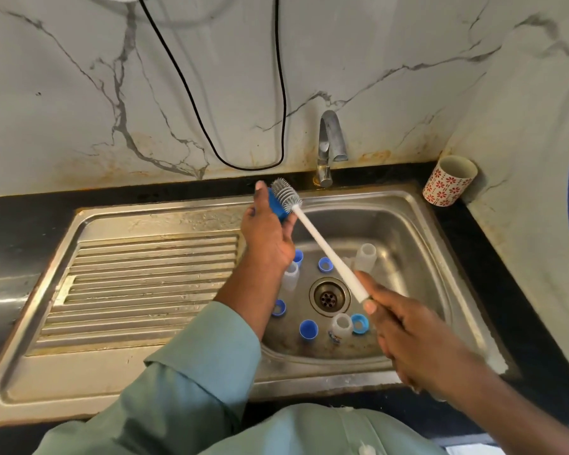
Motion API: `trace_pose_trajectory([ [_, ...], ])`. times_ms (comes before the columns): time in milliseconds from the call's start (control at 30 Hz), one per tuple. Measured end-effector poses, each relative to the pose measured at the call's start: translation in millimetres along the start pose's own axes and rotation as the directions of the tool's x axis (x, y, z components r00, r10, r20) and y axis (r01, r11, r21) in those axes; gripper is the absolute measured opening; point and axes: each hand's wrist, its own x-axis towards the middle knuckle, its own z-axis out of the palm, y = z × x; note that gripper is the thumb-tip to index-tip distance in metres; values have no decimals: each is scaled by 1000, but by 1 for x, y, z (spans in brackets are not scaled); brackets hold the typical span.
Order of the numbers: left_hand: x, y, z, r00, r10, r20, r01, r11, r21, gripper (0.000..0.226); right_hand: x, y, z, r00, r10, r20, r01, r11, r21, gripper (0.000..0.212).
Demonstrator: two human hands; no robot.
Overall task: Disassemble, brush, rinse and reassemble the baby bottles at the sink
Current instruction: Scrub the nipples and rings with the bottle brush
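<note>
Our left hand [266,234] grips a blue bottle cap [278,208] above the sink basin [404,224], behind the drain [329,296]. Our right hand [404,330] holds the white handle of the bottle brush [322,244], whose grey bristle head meets the cap. In the basin, around the drain, lie three clear bottles [364,256] and several loose blue caps [308,330]. A faucet [329,146] stands behind the drain; a patterned cup [449,180] sits on the dark counter [493,267] beneath the marble wall [79,93].
</note>
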Motion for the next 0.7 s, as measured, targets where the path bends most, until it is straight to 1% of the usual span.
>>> trace_pose_trajectory([
  [100,-3,-12,3,999,33,27,-37,981,190,38,16,-2,3,999,-12,-42,10,999,-44,45],
  [167,-2,-10,4,995,92,-49,-76,962,263,35,16,-2,2,998,-36,-46,34,998,-58,43],
  [233,3,0,3,982,160,-97,-134,963,232,24,6,2,1,999,-46,-27,45,998,-40,41],
  [267,4,2,3,980,184,-77,-162,960,229,20,1,2,0,999,-39,-23,39,999,-22,41],
  [300,2,-1,3,978,207,-27,-193,945,265,17,2,2,-1,999,-32,-31,32,999,-12,42],
  [333,-3,-8,5,976,215,37,-216,926,310,18,8,3,-2,998,-22,-56,22,1000,-5,42],
  [367,-7,-17,6,971,225,82,-240,911,334,24,13,3,-3,997,-7,-76,7,1000,-3,41],
  [400,-8,-21,9,965,243,97,-262,909,323,32,16,1,-4,997,-7,-83,6,1000,-14,40],
  [467,-3,-16,11,956,291,47,-295,935,198,40,11,0,-5,997,-19,-70,17,999,-32,40],
  [500,2,-12,10,954,300,-1,-296,942,160,36,4,2,-5,998,-31,-62,29,999,-31,41],
  [533,7,-9,9,957,289,-31,-281,946,163,30,-2,1,-5,998,-45,-47,43,999,-34,42],
  [600,10,-15,6,971,238,-10,-227,939,258,17,-3,2,-4,998,-57,-35,54,995,-86,44],
  [667,9,-25,7,982,190,-2,-179,930,322,18,5,2,-1,996,-50,-69,41,991,-124,45],
  [700,9,-26,7,983,182,-7,-171,931,322,20,7,3,-1,996,-52,-70,42,990,-134,45],
])
